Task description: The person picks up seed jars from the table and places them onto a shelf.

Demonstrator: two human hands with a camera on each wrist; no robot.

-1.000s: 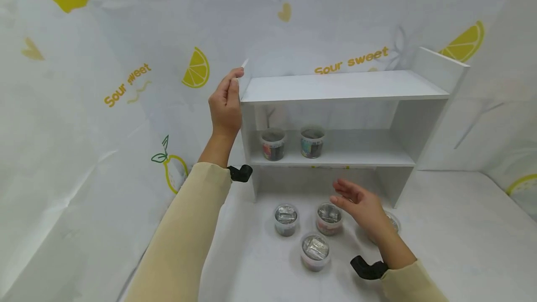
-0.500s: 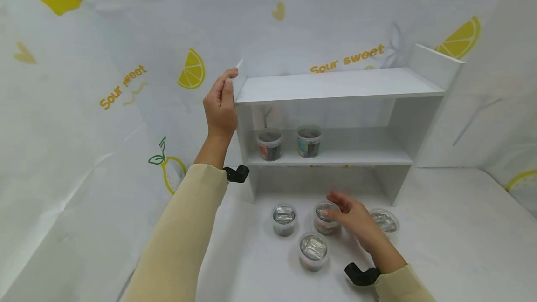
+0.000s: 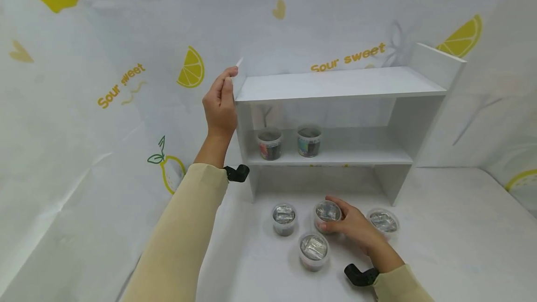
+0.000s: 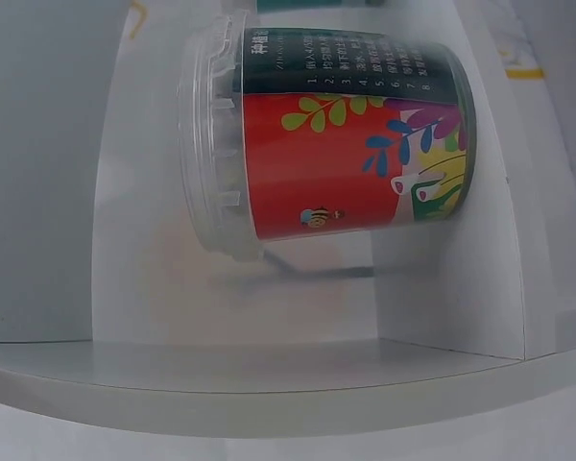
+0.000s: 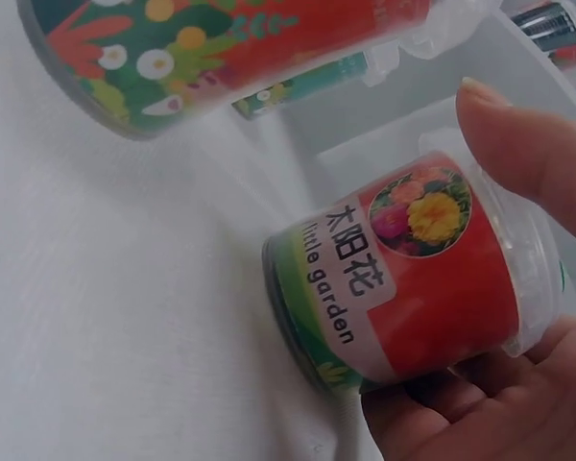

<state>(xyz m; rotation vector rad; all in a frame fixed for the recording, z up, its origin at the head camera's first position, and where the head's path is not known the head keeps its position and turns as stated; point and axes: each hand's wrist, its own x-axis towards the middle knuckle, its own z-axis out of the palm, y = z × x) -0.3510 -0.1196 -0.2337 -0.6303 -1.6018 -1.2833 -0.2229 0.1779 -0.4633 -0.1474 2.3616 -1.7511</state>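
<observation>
Reaching down to the white table (image 3: 440, 246), the right hand (image 3: 354, 225) curls its fingers around a little red tub (image 3: 327, 215) with a clear lid. The tub stands in the middle of the front group, just in front of the white shelf (image 3: 340, 85). Part of the tub is hidden behind the hand in the head view. The right wrist view shows its red label with a yellow flower, and one fingertip (image 5: 528, 154) rests on the lid edge. Three more tubs sit close by: one to the left (image 3: 284, 218), one nearer (image 3: 313, 250), and one to the right (image 3: 383, 222), partly hidden by the wrist. The left hand (image 3: 221, 104) grips the top left corner of the shelf. Two tubs (image 3: 269, 143) stand on the middle board. Their labels are too small to read.
</observation>
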